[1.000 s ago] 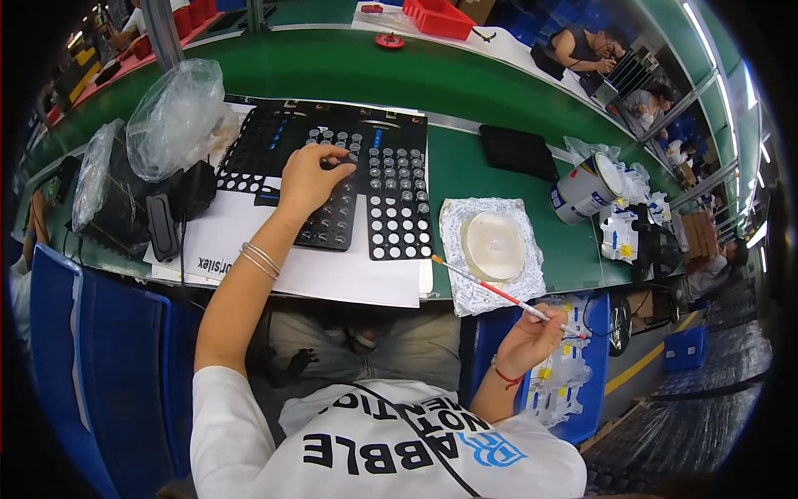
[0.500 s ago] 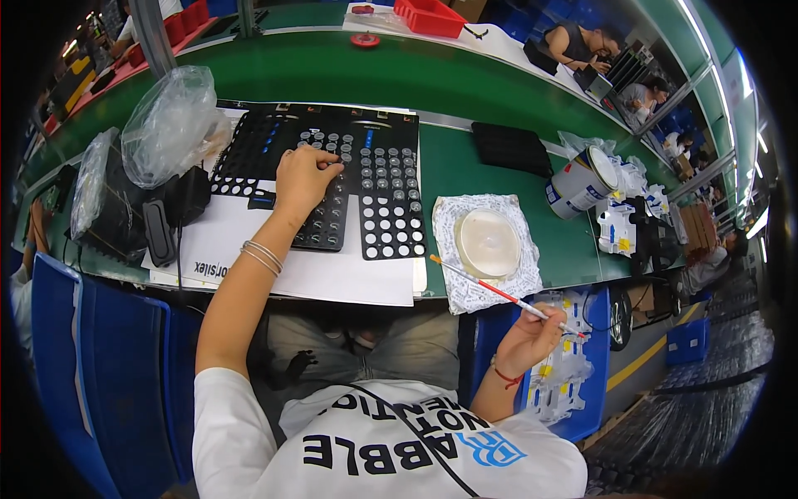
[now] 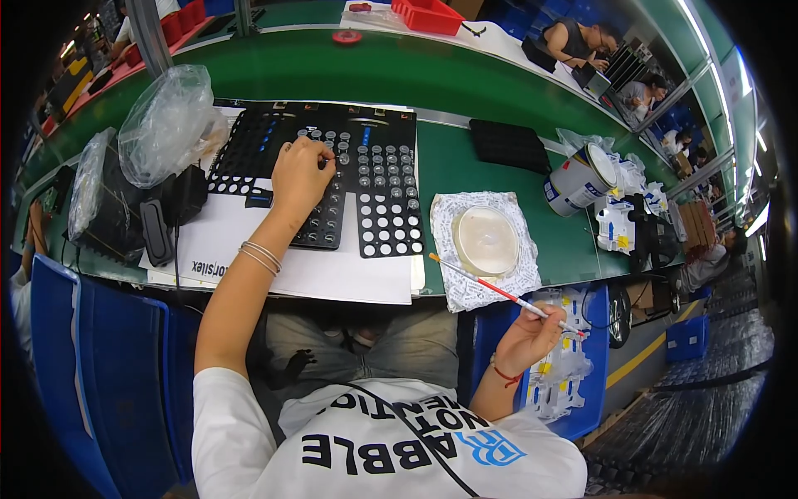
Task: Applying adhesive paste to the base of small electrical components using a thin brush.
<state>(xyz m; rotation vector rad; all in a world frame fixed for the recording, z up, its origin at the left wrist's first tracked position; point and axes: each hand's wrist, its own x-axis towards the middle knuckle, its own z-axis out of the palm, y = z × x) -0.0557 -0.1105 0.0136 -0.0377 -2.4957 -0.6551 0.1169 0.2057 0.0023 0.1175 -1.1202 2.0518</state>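
Observation:
My left hand [image 3: 301,176] reaches over a black tray [image 3: 319,239] that holds several small round, clear-topped parts. Its thumb and fingers are pinched together at the tray's right side; whatever is between them is hidden. Just right of it lies a second black tray [image 3: 365,223], with similar round parts in its far rows and white circles showing in its near rows. My right hand [image 3: 529,339] grips a thin paintbrush [image 3: 496,289] with a red and white handle. The brush's bristle end points left, beside a round tub [image 3: 486,239] of pale material on a crumpled, printed white wrapping [image 3: 455,293].
A tilted metal can [image 3: 573,191] and white plastic parts [image 3: 617,226] stand at the right. A black foam piece [image 3: 509,145] lies behind the tub. Plastic bags [image 3: 166,125] and a black device sit at the left. Blue bins [image 3: 116,366] flank me; people work beyond the green belt.
My left hand has shifted very slightly and stays over the tray. The right hand and paintbrush hold still. A red round object on the green belt has moved left.

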